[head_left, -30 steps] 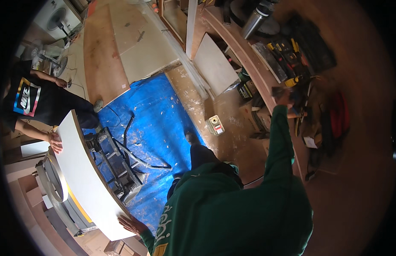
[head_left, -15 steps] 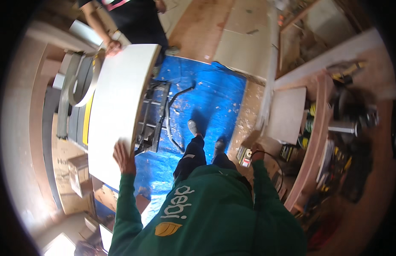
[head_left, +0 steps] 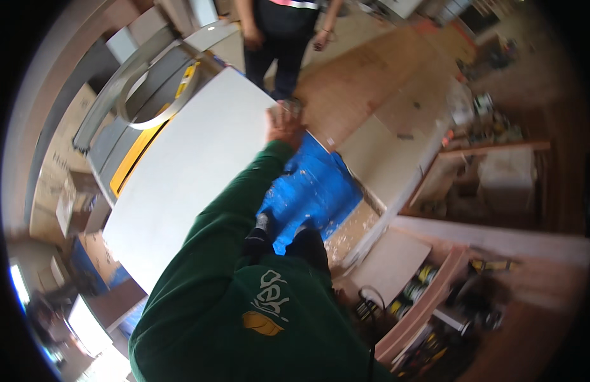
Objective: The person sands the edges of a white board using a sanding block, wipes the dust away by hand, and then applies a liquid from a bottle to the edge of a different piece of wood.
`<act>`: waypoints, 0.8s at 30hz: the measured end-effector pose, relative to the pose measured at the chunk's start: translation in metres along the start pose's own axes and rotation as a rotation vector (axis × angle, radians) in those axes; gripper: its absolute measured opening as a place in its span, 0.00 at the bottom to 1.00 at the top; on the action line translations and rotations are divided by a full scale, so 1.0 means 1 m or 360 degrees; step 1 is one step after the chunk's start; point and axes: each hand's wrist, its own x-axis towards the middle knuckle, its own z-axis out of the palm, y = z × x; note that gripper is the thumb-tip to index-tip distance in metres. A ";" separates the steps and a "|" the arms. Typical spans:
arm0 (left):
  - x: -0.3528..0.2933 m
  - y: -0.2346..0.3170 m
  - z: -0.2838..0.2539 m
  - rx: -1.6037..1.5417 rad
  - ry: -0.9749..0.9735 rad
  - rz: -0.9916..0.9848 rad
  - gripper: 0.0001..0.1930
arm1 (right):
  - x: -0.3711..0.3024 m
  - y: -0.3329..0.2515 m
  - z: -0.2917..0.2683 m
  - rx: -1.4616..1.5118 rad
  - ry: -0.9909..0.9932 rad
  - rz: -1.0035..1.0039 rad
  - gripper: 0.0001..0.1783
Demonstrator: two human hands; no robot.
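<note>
A large white panel [head_left: 180, 172] lies to my left, with a pale, smooth top. My left arm, in a green sleeve, reaches forward across it. At the panel's far right corner is my left hand [head_left: 284, 124], its fingers stretched forward and somewhat blurred. The hand seems to rest along the panel's edge; whether it presses or only touches, I cannot tell. My right hand is out of sight.
Ahead stands another person [head_left: 282, 38], arms lowered. Left of the panel are a yellow level [head_left: 187, 79], a pale ring-shaped strip [head_left: 126, 105] and grey boards. A blue tarp [head_left: 320, 191] covers the floor; plywood sheets [head_left: 352, 83] lie beyond. Tools fill a wooden shelf [head_left: 428, 299] at right.
My left hand has moved forward along the panel to its far corner. The other person's hand has left the panel. My view has turned, and my right hand has gone out of sight.
</note>
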 end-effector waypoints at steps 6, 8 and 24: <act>0.022 0.023 0.004 -0.0184 -0.0012 -0.0059 0.28 | 0.091 -0.057 -0.081 -0.0544 -0.0351 -0.0014 0.19; -0.015 0.020 -0.002 -0.0130 0.0224 -0.0082 0.30 | 0.137 -0.095 -0.112 -0.0656 -0.0488 0.0010 0.21; -0.423 -0.088 -0.153 -0.0093 -0.0154 -0.0847 0.46 | 0.215 -0.350 0.037 -0.1037 -0.0812 -0.0532 0.32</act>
